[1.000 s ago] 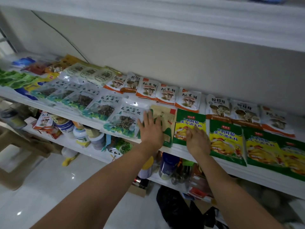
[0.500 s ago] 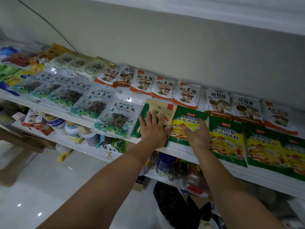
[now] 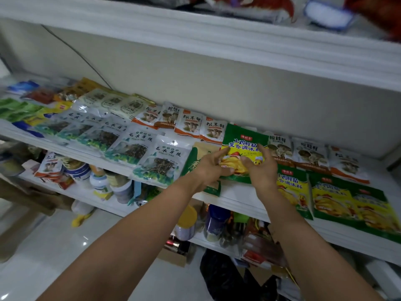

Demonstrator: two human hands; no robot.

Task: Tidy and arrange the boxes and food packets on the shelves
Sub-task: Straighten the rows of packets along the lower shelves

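Both bare forearms reach up and forward from the bottom of the head view and meet at the middle shelf. The left hand (image 3: 211, 168) and right hand (image 3: 260, 171) sit side by side, wrists raised slightly, palms turned toward each other.

The white shelf board (image 3: 237, 194) is covered with flat rows of goods. Clear plastic packets of dark dried fungus (image 3: 160, 161) run along its front left. Small white-and-orange mushroom sachets (image 3: 189, 124) line the back, by the cream wall (image 3: 217, 83). More green-and-yellow packets (image 3: 347, 200) lie flat on the right. A beige-and-green packet (image 3: 202, 149) lies partly under the left hand. An upper white shelf (image 3: 217, 35) hangs overhead, and a thin black cable (image 3: 71, 51) crosses the wall. A lower shelf holds jars and tubs (image 3: 99, 183) (their labels are too blurred to read). Below are glossy white floor tiles (image 3: 43, 246) and a black bag (image 3: 223, 276).

Between the hands is the green-and-yellow seasoning packet with blue lettering (image 3: 243, 144). It is tipped up off the shelf with its printed face to the camera, in front of the back row of sachets. The left fingers (image 3: 223, 153) curl round its lower left edge. The right fingers (image 3: 264, 153) curl narrowly round its lower right edge. Whether its bottom edge touches the board cannot be told.
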